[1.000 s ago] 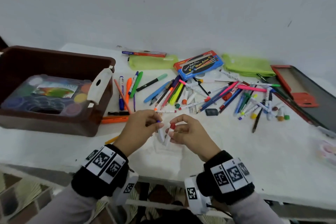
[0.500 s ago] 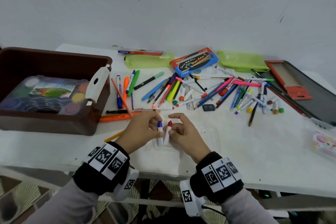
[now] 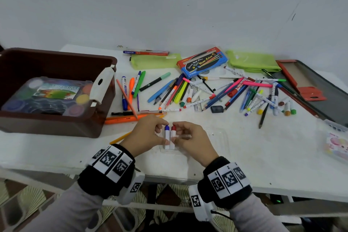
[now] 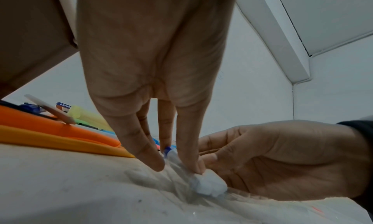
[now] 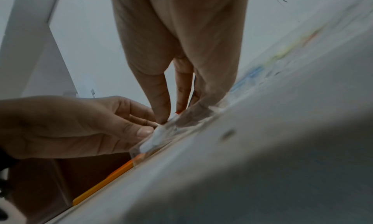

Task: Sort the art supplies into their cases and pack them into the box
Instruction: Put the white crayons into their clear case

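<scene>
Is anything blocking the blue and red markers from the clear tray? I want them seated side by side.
Nothing visible does. The left hand pinches the blue-capped marker and the right hand the red-capped marker, both already lying at the left end of the clear tray.

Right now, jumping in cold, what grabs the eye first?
Dead centre at the near table edge, the left hand pinches a blue-capped marker and the right hand a red-capped marker, side by side over a clear plastic case. Behind them sprawls a heap of loose pens; a brown box stands far left.
</scene>
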